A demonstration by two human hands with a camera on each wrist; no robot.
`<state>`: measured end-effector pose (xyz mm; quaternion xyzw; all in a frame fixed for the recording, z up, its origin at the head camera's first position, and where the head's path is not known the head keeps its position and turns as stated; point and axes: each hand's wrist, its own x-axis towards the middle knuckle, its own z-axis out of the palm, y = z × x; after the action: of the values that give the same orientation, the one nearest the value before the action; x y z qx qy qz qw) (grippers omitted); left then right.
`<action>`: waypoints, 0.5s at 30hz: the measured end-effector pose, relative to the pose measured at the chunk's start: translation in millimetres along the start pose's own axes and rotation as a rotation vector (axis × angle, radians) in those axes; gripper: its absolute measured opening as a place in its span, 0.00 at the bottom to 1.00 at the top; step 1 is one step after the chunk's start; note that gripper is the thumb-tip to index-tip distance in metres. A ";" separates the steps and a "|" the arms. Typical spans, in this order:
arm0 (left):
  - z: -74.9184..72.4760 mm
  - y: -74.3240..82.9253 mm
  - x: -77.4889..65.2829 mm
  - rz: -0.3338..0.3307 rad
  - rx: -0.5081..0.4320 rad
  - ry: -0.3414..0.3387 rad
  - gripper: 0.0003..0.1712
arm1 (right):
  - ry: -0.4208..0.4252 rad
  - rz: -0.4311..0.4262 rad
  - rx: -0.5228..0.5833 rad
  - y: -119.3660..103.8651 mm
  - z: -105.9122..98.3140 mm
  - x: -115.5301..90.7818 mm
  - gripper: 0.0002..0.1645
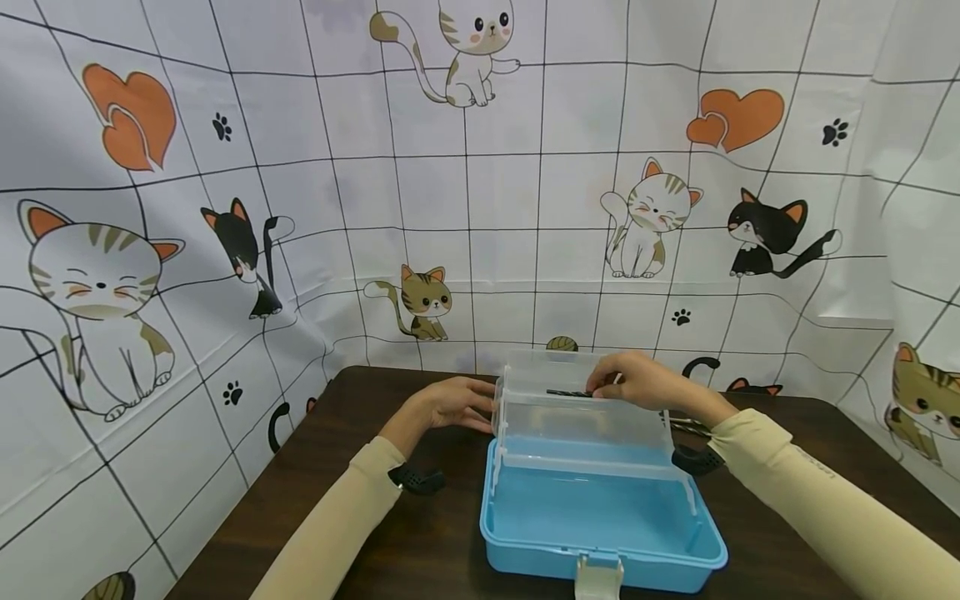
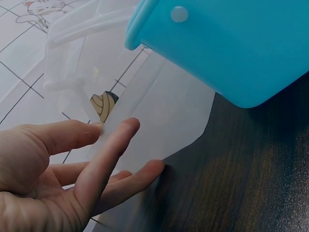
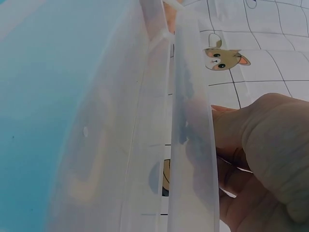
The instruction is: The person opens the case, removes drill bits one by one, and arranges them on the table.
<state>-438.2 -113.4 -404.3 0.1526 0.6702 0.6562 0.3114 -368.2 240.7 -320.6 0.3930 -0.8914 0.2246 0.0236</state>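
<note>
The light-blue plastic box (image 1: pixel 585 510) stands with its clear lid and trays (image 1: pixel 585 425) raised at the back. My right hand (image 1: pixel 632 379) is over the upper tray and pinches a thin dark rod with a twisted look, like a drill bit (image 1: pixel 564 392), lying nearly level. In the right wrist view, my right hand (image 3: pixel 270 154) is behind the clear plastic wall (image 3: pixel 193 145), which hides its fingertips. At the left end of the lid my left hand (image 1: pixel 456 404) rests, fingers loosely spread; the left wrist view shows its fingertips (image 2: pixel 129 124) right at the clear lid (image 2: pixel 159 111).
A bundle of thin, shiny pieces (image 1: pixel 688 427) lies on the dark wooden table (image 1: pixel 431 533), behind the box's right side and partly hidden by my right wrist. A pale latch (image 1: pixel 598 575) hangs from the box front. A cat-print curtain (image 1: pixel 502 192) surrounds the table.
</note>
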 end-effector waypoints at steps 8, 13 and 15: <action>-1.6 0.6 3.7 0.001 -0.004 -0.002 0.32 | 0.024 0.018 0.046 2.0 -1.1 -0.2 0.06; -2.2 -1.5 3.7 0.001 -0.005 -0.001 0.33 | 0.046 0.015 0.062 3.6 1.8 -0.2 0.07; -2.2 -2.5 3.6 0.007 -0.003 -0.001 0.33 | 0.055 0.011 0.058 4.0 2.7 -0.6 0.08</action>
<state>-441.8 -113.1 -407.6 0.1551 0.6685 0.6581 0.3097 -370.3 242.3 -324.6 0.3822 -0.8857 0.2611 0.0356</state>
